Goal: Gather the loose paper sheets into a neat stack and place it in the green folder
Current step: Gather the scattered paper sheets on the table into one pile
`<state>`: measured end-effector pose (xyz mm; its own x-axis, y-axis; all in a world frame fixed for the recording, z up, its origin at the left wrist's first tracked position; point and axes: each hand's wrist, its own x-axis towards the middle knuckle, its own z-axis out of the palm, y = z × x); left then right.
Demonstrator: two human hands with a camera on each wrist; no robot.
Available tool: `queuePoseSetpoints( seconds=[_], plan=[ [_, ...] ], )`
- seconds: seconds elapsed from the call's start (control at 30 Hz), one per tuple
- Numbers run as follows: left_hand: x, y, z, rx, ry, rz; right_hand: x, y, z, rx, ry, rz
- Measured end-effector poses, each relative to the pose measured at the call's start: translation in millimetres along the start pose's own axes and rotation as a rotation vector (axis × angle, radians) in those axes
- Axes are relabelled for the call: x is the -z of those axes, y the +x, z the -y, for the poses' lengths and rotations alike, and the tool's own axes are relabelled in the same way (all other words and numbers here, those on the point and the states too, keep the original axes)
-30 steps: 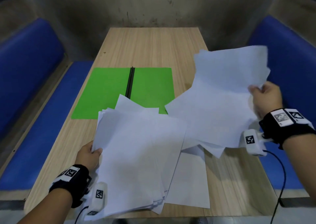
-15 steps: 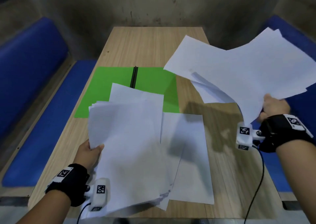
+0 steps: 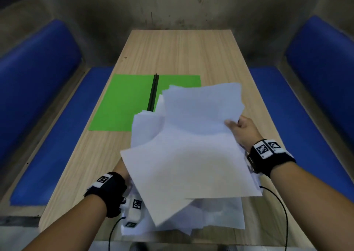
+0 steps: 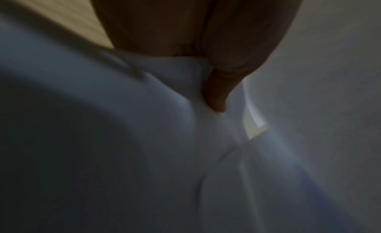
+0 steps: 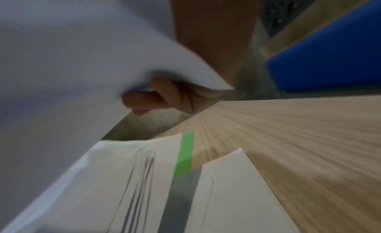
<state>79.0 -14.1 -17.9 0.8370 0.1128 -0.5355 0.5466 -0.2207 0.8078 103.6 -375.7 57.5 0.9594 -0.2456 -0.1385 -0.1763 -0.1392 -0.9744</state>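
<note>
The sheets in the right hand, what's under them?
Under the sheets pinched by the right hand: more loose paper on the wooden table, the green folder's right edge. Anything beneath stays hidden.

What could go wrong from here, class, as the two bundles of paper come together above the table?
1. The right hand pinches its fanned sheets only at one edge; some could slide out.
2. The bundles are skewed, so corners may crumple when squared.
3. One sheet lies flat on the table underneath and could be missed, never reaching the green folder.

One green folder, one table, two hands, two blue benches, and paper sheets too overlapped to count.
</note>
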Motion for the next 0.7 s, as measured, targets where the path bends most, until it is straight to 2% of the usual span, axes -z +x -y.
queuePoseSetpoints(
  seconds=[0.07,0.17,0.27,0.33,0.4,0.47,0.53,0.6,0.7],
  plan=[
    [-10,-7,-7,-0.014,-0.014,0.057,-8,3,-3,-0.004,-0.039,0.087],
    [-27,-20,-15,-0.010,-0.103,0.149,-11,13,-10,-0.013,-0.090,0.104],
    [-23,-17,-12,0.151,-0.248,0.124,-12,20,-9,-0.015,-0.111,0.113],
    [-21,-16,-9,0.216,-0.321,0.182,-15,22,-7,0.010,-0.141,0.132],
    [-23,-20,-11,0.160,-0.216,0.251,-18,20,-2,0.024,-0.174,0.142],
    [-23,-18,-8,0.011,-0.039,0.240,-22,16,4,0.023,-0.159,0.169],
    [-22,-17,-6,-0.068,0.122,0.211,-25,12,12,0.023,-0.122,0.172],
    [-22,-16,-3,-0.098,0.144,0.172,-22,13,27,0.055,-0.107,0.136],
    [-23,-14,1,-0.085,0.140,0.153,-2,25,58,0.156,-0.053,-0.014]
  ],
)
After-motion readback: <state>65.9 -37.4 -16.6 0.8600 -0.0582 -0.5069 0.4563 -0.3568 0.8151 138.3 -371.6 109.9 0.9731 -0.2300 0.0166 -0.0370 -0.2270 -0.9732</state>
